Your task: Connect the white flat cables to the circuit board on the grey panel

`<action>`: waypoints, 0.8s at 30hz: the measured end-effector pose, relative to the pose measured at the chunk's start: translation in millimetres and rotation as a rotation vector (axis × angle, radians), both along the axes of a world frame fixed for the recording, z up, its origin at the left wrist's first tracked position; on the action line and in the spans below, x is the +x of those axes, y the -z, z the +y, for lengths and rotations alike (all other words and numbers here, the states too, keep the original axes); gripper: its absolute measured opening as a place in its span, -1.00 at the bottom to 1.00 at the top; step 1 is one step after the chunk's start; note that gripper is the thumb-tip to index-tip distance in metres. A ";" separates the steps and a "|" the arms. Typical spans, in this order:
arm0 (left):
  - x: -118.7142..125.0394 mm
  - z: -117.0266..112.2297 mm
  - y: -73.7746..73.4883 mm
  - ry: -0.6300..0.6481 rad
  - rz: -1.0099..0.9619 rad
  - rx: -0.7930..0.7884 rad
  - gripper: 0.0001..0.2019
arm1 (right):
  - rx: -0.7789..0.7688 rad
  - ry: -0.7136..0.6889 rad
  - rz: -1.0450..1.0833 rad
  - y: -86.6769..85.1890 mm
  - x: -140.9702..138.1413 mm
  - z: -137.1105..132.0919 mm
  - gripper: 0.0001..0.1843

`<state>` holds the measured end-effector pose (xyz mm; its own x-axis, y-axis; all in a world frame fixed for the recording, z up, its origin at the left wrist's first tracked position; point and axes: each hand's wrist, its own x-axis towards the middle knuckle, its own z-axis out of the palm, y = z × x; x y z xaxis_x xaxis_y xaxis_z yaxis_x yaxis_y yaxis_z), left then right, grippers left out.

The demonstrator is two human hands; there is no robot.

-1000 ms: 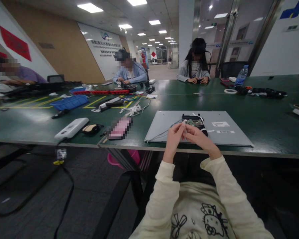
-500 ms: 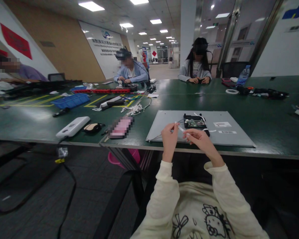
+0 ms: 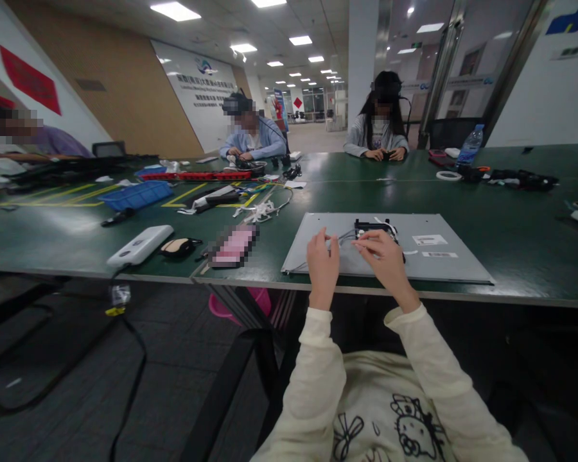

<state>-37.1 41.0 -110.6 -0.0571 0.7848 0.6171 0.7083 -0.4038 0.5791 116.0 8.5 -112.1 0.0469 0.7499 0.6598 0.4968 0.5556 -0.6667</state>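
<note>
Well off to the left of the left hand, a white device (image 3: 139, 246), a dark pouch (image 3: 179, 247) and a blurred pink object (image 3: 234, 246) are lying in a row on the green tabletop (image 3: 520, 244). The left hand (image 3: 322, 264) is hovering over the near left part of a grey panel (image 3: 443, 269), with its fingers bent and its thumb and fingertips closing on thin wires (image 3: 343, 237). These wires are running from that hand across to the right hand (image 3: 384, 256), which is just beside it and slightly farther forward. The right hand is pinching a small white piece (image 3: 360, 240) at the wires' end between thumb and forefinger, with its other fingers curled. Just beyond the right hand's fingertips, a circuit board (image 3: 372, 226) is sitting on the panel. Far beyond and to the right of the right hand, a water bottle (image 3: 470, 146) is standing upright.
</note>
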 end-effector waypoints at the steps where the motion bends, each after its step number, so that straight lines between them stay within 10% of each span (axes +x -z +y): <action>1: -0.1 -0.4 -0.3 -0.014 0.025 -0.005 -0.65 | 0.027 0.028 0.003 -2.2 -1.5 4.8 -0.71; 12: -0.5 -9.5 -2.4 -0.031 0.372 -0.208 -0.70 | -0.031 0.144 -0.126 -8.2 -29.8 52.7 -0.65; 24: 0.9 -9.2 -1.3 -0.066 0.388 -0.207 -0.73 | -0.271 0.082 -0.579 2.4 -30.4 41.6 -0.73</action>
<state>-36.2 31.8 -109.3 0.0938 0.8966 0.4329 0.9095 -0.2540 0.3290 85.6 50.1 -114.5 -0.1962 0.9026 0.3832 0.8520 0.3503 -0.3890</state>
